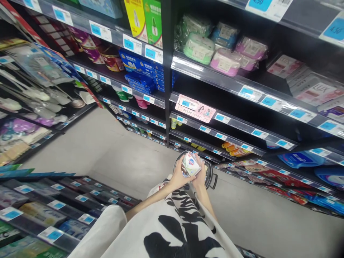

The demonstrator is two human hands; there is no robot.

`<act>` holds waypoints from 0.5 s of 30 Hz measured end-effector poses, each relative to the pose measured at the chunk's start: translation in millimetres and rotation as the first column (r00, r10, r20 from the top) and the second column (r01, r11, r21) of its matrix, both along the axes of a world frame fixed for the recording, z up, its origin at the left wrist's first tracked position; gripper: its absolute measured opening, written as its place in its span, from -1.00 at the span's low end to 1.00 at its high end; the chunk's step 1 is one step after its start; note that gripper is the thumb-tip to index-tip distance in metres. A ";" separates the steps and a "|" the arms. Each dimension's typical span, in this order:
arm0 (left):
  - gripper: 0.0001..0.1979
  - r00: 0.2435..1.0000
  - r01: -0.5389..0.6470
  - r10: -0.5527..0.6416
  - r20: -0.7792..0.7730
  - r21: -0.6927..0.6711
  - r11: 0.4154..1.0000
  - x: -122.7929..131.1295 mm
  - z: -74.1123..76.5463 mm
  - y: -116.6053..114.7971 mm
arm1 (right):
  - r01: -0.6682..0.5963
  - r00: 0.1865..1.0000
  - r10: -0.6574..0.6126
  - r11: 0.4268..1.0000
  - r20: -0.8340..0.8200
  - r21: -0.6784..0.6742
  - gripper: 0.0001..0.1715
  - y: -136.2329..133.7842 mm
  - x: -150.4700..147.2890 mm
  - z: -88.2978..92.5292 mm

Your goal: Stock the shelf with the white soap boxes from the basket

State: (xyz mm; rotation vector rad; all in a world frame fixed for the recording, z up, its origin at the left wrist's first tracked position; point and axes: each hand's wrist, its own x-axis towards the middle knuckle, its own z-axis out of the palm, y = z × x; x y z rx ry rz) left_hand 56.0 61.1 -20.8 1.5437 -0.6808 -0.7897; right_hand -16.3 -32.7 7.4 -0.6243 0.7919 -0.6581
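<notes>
Low in the middle of the view, my left hand (179, 176) and my right hand (200, 174) both grip a small white boxed pack (190, 165) with blue and red print. The fingers of each hand wrap round its sides. I hold it just above a black shopping basket (212, 179) that stands on the grey floor in front of the shelves. My white shirt with black print fills the bottom of the view.
Black shop shelves (223, 80) with blue price tags run along the right, carrying soap boxes, wipes packs and bottles. A lower shelf row (53, 211) stands at the left front. Hanging brushes (40, 96) are at far left. Grey aisle floor (107, 147) runs between.
</notes>
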 end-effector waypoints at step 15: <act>0.11 0.973 0.092 -0.085 0.215 -0.026 0.995 5.7 1.4 5.7 | 0.066 0.997 -0.068 0.996 0.041 0.057 -0.40 1.4 1.3 5.7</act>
